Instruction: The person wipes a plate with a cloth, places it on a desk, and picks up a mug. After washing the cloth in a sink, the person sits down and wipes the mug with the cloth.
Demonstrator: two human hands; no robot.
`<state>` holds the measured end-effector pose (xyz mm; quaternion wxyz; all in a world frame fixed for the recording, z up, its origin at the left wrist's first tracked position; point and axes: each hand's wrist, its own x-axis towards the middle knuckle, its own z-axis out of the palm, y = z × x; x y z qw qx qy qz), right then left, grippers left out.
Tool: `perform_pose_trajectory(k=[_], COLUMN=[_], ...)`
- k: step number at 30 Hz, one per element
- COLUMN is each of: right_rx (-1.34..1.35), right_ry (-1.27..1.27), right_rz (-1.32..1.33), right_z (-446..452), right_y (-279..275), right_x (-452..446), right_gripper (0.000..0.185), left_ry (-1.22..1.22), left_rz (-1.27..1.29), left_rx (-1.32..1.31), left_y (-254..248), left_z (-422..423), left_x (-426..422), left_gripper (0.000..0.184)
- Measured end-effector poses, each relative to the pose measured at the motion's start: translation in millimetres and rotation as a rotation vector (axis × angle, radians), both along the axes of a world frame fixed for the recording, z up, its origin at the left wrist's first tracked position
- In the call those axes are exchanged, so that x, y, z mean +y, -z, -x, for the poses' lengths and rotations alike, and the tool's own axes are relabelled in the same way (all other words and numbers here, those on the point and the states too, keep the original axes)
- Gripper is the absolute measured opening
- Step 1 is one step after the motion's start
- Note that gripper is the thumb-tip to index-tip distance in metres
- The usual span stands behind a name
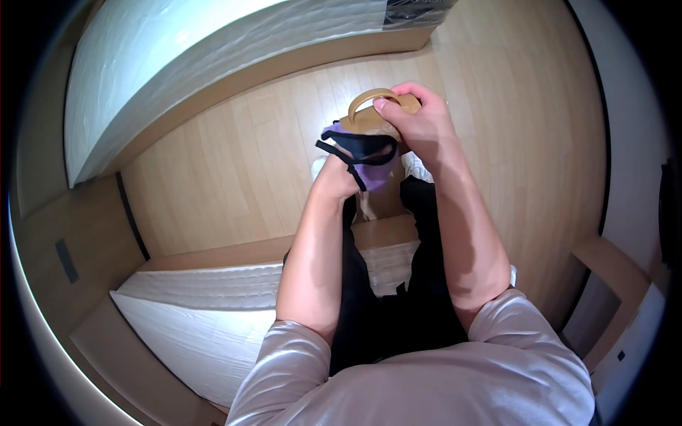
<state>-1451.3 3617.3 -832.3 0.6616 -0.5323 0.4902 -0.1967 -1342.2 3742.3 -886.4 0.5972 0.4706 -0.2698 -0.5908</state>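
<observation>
My right hand [418, 117] grips a tan, shoe-like object [366, 123] with a curved strap, its thumb pressed on the top and the other fingers mostly underneath. Directly below and touching it hangs a purple cloth item [374, 175] with black trim and black straps. The wrist end of my left hand [339, 175] reaches up behind or into this cloth, which hides the fingers. Both hands are above the floor, in front of my knees.
A plastic-wrapped mattress [177, 64] on a wooden base lies at the upper left. Another wrapped mattress [206, 312] is beneath and beside me. White shoes [416, 167] rest on the wooden floor [227, 163]. A curved wooden piece [618, 273] stands at the right.
</observation>
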Motion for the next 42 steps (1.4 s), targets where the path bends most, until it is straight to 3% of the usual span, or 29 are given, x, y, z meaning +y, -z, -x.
perform_pose_trajectory(k=[2,3,4,6,8,10,13,15,17,19,21,24,26,27,31,35,38,40,42], right_rx=[-0.049,-0.102,-0.101,-0.180,-0.208,-0.312,-0.435,-0.435,-0.442,-0.321,-0.293,-0.267,-0.269,-0.287,-0.289,-0.236,-0.164,-0.169,-0.181], right_ry=[0.025,0.051,0.052,-0.012,-0.026,-0.093,-0.072,-0.074,-0.075,-0.091,-0.120,-0.173,-0.188,-0.185,-0.183,-0.088,-0.056,-0.042,-0.020], right_rz=[0.119,0.238,0.238,0.794,0.822,0.845,0.731,0.707,0.682,0.759,0.799,0.880,0.925,0.948,1.013,0.911,0.740,0.730,0.639], right_z=[-4,-5,-6,-8,-6,-1,5,4,1,-2,-3,-4,-5,-6,-6,-8,-8,-8,-8], right_y=[3,4,4,4,-5,-9,0,6,6,1,-6,-8,-8,-9,-12,-7,-8,-9,-4], right_x=[6,8,8,6,5,4,-2,-1,0,4,8,12,13,13,12,13,13,10,9], right_gripper=[0.020,0.023,0.023,0.026,0.030,0.029,0.031,0.031,0.031,0.032,0.033,0.035,0.037,0.037,0.033,0.029,0.025,0.024,0.022], left_ry=[-0.078,-0.224,-0.262,-0.319,-0.239,-0.208,-0.271,-0.299,-0.239,-0.196,-0.232,-0.172,-0.414,-0.411,-0.444,-0.215,-0.405,-0.369,-0.235], left_rz=[-0.054,-0.032,0.012,-0.009,0.081,0.073,-0.061,0.011,0.231,0.338,0.058,0.357,-0.098,-0.086,-0.085,0.131,-0.093,0.034,0.200], left_rx=[-0.133,0.172,0.153,0.494,0.586,0.432,0.061,0.049,0.751,1.096,0.242,1.249,0.962,0.983,0.910,0.328,0.574,0.364,-0.289], left_y=[-8,-11,-12,-8,-10,-11,-55,-69,-52,-42,-36,-18,-39,-25,-39,-49,-82,-68,-32], left_z=[-2,1,1,0,-1,4,11,15,9,0,-11,-10,-10,-13,-11,-6,11,10,0], left_x=[-4,-9,-10,-16,-10,-5,4,-2,-2,0,2,-3,-8,-2,-4,-6,-15,-13,-7], left_gripper=[0.013,0.011,0.012,0.020,0.029,0.030,0.031,0.030,0.036,0.039,0.048,0.062,0.053,0.062,0.054,0.054,0.021,0.018,0.020])
